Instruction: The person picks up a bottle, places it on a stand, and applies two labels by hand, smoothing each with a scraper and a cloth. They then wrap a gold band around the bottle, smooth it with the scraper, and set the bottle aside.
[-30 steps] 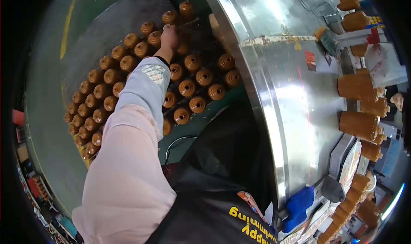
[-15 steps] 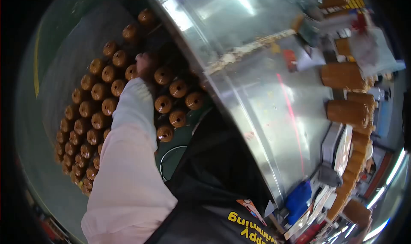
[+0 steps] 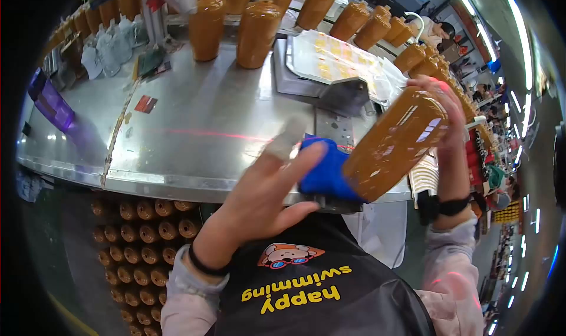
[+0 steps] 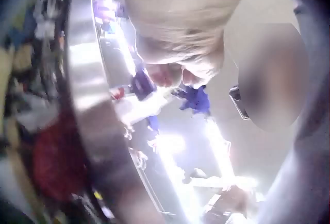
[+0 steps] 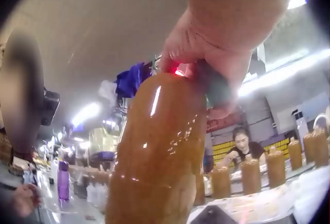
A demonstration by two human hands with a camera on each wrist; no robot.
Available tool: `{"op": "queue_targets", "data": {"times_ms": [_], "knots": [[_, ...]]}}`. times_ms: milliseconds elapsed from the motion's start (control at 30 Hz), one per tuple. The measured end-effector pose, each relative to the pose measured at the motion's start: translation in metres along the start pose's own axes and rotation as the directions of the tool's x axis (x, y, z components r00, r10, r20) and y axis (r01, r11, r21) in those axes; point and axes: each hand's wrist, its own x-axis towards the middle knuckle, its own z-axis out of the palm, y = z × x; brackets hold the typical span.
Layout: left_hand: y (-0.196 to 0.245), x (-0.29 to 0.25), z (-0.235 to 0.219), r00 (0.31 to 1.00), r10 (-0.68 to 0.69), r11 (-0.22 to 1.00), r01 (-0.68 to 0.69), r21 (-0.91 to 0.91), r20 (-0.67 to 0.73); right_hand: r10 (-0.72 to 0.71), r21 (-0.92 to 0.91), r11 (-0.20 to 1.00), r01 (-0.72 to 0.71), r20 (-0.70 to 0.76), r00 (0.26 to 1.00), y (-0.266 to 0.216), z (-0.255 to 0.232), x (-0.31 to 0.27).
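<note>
Bottle [image 3: 394, 142] full of orange-brown sauce, tilted steeply, raised above the near edge of the steel table [image 3: 194, 129], its base pointing down toward the person's chest. Gripped at the upper end by the right hand [image 3: 443, 109], fingers curled round the neck and cap; same grip plain in the right wrist view, bottle [image 5: 160, 157] hanging below the hand [image 5: 227, 43] with sauce filling it almost to the top. Right forearm raised nearly upright, a dark band at the wrist.

Left hand [image 3: 265, 188] held out just beside the bottle's base, fingers spread and straight, palm turned toward a blue cloth [image 3: 327, 171] that sits at the base; fingertips at the cloth's edge, firm contact not certain. One finger wrapped in pale tape. Left wrist view too blurred to add anything about the fingers.

On the table beyond, more filled bottles [image 3: 257, 32] standing upright in rows, caps on, same orange-brown contents. A sheet of labels [image 3: 336, 61] lying flat on a tray behind the cloth. A purple bottle [image 3: 50, 106] on its side at the table's far left. Under the table edge, on the floor, a dense cluster of bottles [image 3: 144, 235] seen from above, caps up.
</note>
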Motion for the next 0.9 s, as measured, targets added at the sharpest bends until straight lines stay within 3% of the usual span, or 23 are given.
{"op": "queue_targets", "data": {"times_ms": [33, 67, 100, 167, 233, 267, 367, 533, 633, 667, 767, 800, 900], "knots": [[0.002, 0.023, 0.020, 0.991, 0.079, 0.997, -0.079, -0.002, 0.107, -0.313, -0.251, 0.908, 0.336, 0.129, 0.941, 0.018, 0.015, -0.002], [0.001, 0.030, 0.037, 0.986, 0.049, 0.998, -0.044, -0.032, 0.159, 0.075, 0.104, 0.991, -0.084, 0.093, 0.993, 0.031, 0.028, -0.007], [-0.001, 0.034, 0.055, 0.976, 0.019, 0.998, -0.006, -0.060, 0.216, 0.451, 0.494, 0.766, -0.411, 0.043, 0.892, 0.043, 0.042, -0.012], [-0.002, 0.039, 0.081, 0.973, -0.001, 0.995, 0.024, -0.097, 0.231, 0.694, 0.645, 0.540, -0.541, 0.023, 0.720, 0.060, 0.071, -0.017], [-0.001, 0.034, 0.093, 0.989, 0.015, 0.993, 0.002, -0.114, 0.147, 0.746, 0.673, 0.491, -0.553, 0.003, 0.666, 0.083, 0.082, -0.025], [0.001, 0.032, 0.094, 0.969, -0.089, 0.988, 0.115, -0.103, 0.232, 0.777, 0.668, 0.475, -0.573, -0.014, 0.629, 0.069, 0.086, -0.023], [-0.003, 0.037, 0.108, 0.982, -0.097, 0.995, 0.100, -0.008, 0.162, 0.799, 0.757, 0.372, -0.538, 0.034, 0.600, 0.080, 0.088, -0.015], [-0.005, 0.039, 0.117, 0.984, -0.085, 0.993, 0.097, -0.064, 0.159, 0.714, 0.757, 0.437, -0.486, 0.036, 0.699, 0.084, 0.085, -0.018], [-0.003, 0.043, 0.114, 0.979, -0.114, 0.992, 0.121, -0.033, 0.171, 0.714, 0.736, 0.469, -0.489, 0.011, 0.700, 0.090, 0.087, -0.021], [-0.002, 0.044, 0.113, 0.974, -0.137, 0.990, 0.141, -0.009, 0.178, 0.725, 0.768, 0.423, -0.480, 0.031, 0.688, 0.090, 0.086, -0.021], [-0.008, 0.043, 0.119, 0.980, -0.132, 0.991, 0.133, 0.009, 0.146, 0.676, 0.734, 0.500, -0.459, 0.000, 0.737, 0.094, 0.086, -0.019], [-0.009, 0.042, 0.119, 0.979, -0.138, 0.990, 0.132, 0.045, 0.152, 0.708, 0.706, 0.500, -0.501, 0.000, 0.707, 0.093, 0.085, -0.016], [-0.011, 0.045, 0.119, 0.975, -0.142, 0.988, 0.130, 0.081, 0.172, 0.683, 0.269, 0.688, -0.674, 0.077, 0.727, 0.091, 0.054, -0.016]]}}
